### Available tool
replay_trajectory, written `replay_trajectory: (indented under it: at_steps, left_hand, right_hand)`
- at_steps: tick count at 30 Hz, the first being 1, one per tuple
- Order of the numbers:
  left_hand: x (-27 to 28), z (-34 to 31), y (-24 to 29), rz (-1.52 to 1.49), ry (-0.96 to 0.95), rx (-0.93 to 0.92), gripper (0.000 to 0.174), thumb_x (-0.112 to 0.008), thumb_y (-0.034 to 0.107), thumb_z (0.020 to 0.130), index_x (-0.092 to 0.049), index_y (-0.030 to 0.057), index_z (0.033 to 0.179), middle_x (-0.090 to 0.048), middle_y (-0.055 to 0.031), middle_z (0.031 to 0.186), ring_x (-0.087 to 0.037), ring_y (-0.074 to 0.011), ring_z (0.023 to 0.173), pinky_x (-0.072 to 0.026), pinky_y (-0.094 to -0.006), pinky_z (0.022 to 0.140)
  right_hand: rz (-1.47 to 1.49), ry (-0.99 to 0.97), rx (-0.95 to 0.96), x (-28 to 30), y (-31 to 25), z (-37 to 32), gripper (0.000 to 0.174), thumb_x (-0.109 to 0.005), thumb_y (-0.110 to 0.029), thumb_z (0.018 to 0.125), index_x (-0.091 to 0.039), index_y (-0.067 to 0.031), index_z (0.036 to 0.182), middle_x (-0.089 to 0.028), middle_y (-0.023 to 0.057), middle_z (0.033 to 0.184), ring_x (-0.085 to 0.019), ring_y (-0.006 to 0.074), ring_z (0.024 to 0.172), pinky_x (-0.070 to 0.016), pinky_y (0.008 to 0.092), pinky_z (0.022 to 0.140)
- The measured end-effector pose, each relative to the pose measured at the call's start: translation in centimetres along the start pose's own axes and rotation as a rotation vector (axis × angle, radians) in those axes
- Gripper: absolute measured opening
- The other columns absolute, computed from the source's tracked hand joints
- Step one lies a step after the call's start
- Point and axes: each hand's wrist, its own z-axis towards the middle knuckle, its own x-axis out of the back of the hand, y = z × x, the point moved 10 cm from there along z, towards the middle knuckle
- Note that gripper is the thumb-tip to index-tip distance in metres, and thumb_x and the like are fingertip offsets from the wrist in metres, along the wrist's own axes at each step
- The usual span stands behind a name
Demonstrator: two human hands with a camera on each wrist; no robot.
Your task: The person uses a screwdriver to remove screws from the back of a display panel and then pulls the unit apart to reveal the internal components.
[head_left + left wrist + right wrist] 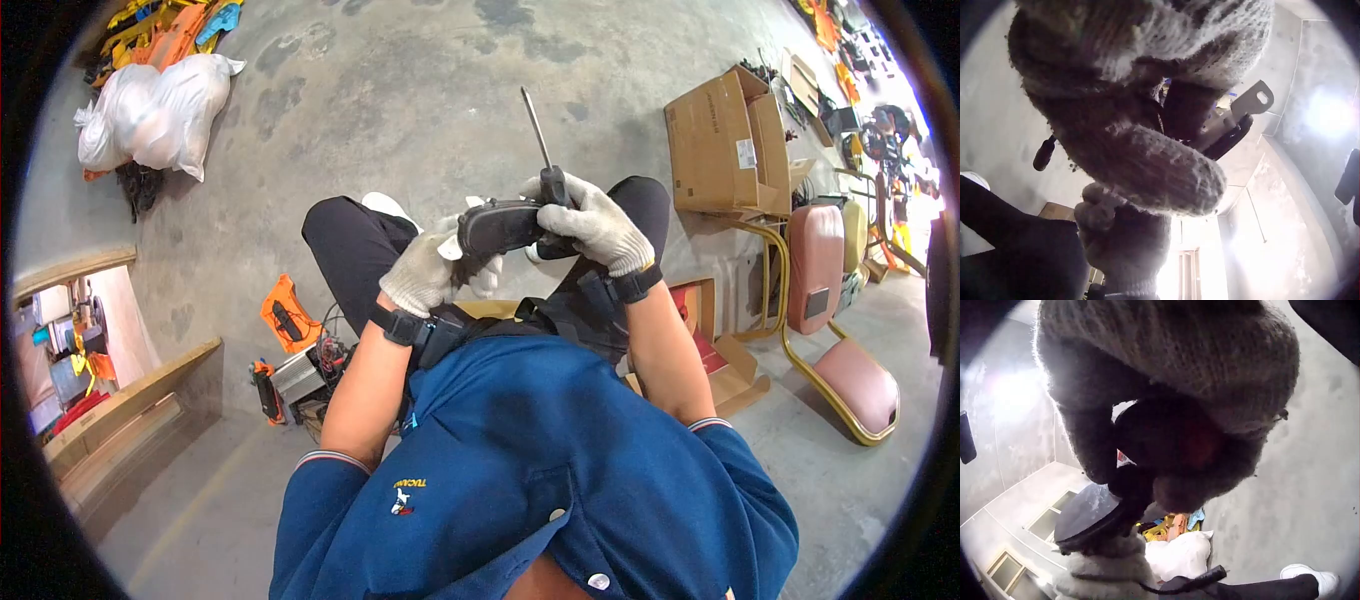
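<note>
Both hands wear pale knitted gloves and meet over the lap. A black curved housing (498,227) with a pale metal tab (452,248) lies between them. My left hand (425,272) grips its left end, fingers curled underneath. My right hand (598,228) is at the housing's right end and holds a screwdriver (553,186) by its dark handle, the shaft pointing up and away. In the left wrist view the slotted metal tab (1254,99) sticks out past the left fingers. A short cable with a black end piece (1213,575) hangs by the left hand in the right wrist view.
White sacks (165,115) lie at the far left. An open cardboard box (722,145) and a chair with a gold frame (775,270) stand at the right. Beside the left knee are an orange plastic part (290,312) and a heap of wires (330,352).
</note>
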Motion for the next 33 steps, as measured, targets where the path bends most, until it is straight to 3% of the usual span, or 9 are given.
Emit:
replay_trajectory:
  at_steps: [3,8,10,11,14,19,28,32,33]
  left_hand:
    - [2.5,0.4,1.8,0.455,0.215,-0.091,0.038,-0.062,0.019,0.108,-0.062,0.0004,0.141,-0.077,-0.0160,0.101,-0.075,-0.0226,0.075,-0.0645,-0.0337,0.065]
    - [0.7,1.0,3.8,0.421,0.210,-0.240,0.034,-0.062,0.023,0.110,-0.065,0.0033,0.138,-0.075,-0.0091,0.115,-0.074,-0.0198,0.089,-0.0638,-0.0367,0.081]
    - [2.6,0.6,5.1,0.398,0.406,-0.281,0.037,-0.066,0.030,0.110,-0.064,0.0028,0.135,-0.076,-0.0132,0.114,-0.078,-0.0224,0.087,-0.0629,-0.0316,0.061]
    - [2.9,0.3,5.6,0.406,0.405,-0.274,0.037,-0.066,0.030,0.110,-0.064,0.0028,0.135,-0.076,-0.0132,0.114,-0.078,-0.0224,0.087,-0.0629,-0.0316,0.061]
    - [4.0,-2.1,9.3,0.384,0.473,-0.493,0.040,-0.062,0.030,0.112,-0.064,0.0027,0.140,-0.071,-0.0138,0.133,-0.072,-0.0273,0.118,-0.0631,-0.0419,0.092]
    - [0.3,-0.7,6.9,0.472,0.286,-0.414,0.056,-0.062,0.038,0.112,-0.055,-0.0009,0.151,-0.066,-0.0143,0.141,-0.066,-0.0248,0.126,-0.0560,-0.0418,0.105]
    - [0.9,0.9,6.4,0.307,0.354,-0.429,0.047,-0.066,0.027,0.110,-0.057,0.0014,0.148,-0.072,-0.0144,0.129,-0.073,-0.0241,0.115,-0.0583,-0.0353,0.102]
    - [5.6,0.4,8.3,0.212,0.330,-0.404,0.050,-0.069,0.029,0.107,-0.057,-0.0022,0.144,-0.072,-0.0236,0.129,-0.073,-0.0363,0.116,-0.0601,-0.0534,0.106]
    - [5.8,-0.1,8.7,0.178,0.344,-0.396,0.048,-0.068,0.026,0.107,-0.057,-0.0026,0.144,-0.072,-0.0219,0.127,-0.074,-0.0351,0.113,-0.0610,-0.0515,0.103]
  right_hand:
    - [0.063,-0.059,-0.031,-0.9,1.0,-0.2,0.049,-0.080,-0.025,0.094,-0.066,-0.0033,0.136,-0.070,0.0059,0.103,-0.062,0.0085,0.076,-0.0498,0.0242,0.062]
    - [0.247,-0.062,0.026,-3.1,1.2,-0.3,0.057,-0.084,-0.032,0.095,-0.064,-0.0001,0.137,-0.071,0.0059,0.108,-0.064,0.0125,0.087,-0.0530,0.0290,0.073]
    - [0.305,-0.017,0.024,-3.2,1.7,-0.3,0.053,-0.082,-0.029,0.096,-0.064,-0.0003,0.136,-0.071,0.0061,0.108,-0.065,0.0128,0.087,-0.0536,0.0288,0.073]
    - [0.364,0.032,0.023,-3.1,2.0,-0.2,0.049,-0.081,-0.026,0.097,-0.064,-0.0005,0.135,-0.072,0.0063,0.108,-0.066,0.0130,0.087,-0.0542,0.0286,0.073]
    - [0.493,0.090,-0.019,-2.8,3.7,0.1,0.042,-0.078,-0.022,0.099,-0.064,-0.0010,0.133,-0.072,0.0072,0.110,-0.067,0.0133,0.088,-0.0558,0.0285,0.073]
    - [0.548,0.183,-0.008,-3.9,3.9,0.7,0.042,-0.077,-0.020,0.100,-0.062,-0.0011,0.134,-0.073,0.0081,0.113,-0.069,0.0131,0.090,-0.0565,0.0281,0.073]
    - [0.193,0.064,-0.048,-7.5,0.8,1.1,0.046,-0.073,-0.022,0.101,-0.061,-0.0032,0.141,-0.068,-0.0007,0.103,-0.061,0.0067,0.085,-0.0532,0.0246,0.075]
    - [0.068,0.189,0.027,-4.0,0.7,1.9,0.032,-0.069,-0.029,0.104,-0.066,-0.0027,0.121,-0.066,-0.0009,0.096,-0.060,0.0066,0.083,-0.0512,0.0264,0.072]
    - [0.071,0.245,-0.017,-2.0,2.4,2.6,0.032,-0.069,-0.031,0.103,-0.065,-0.0029,0.118,-0.066,0.0001,0.094,-0.061,0.0080,0.081,-0.0518,0.0285,0.073]
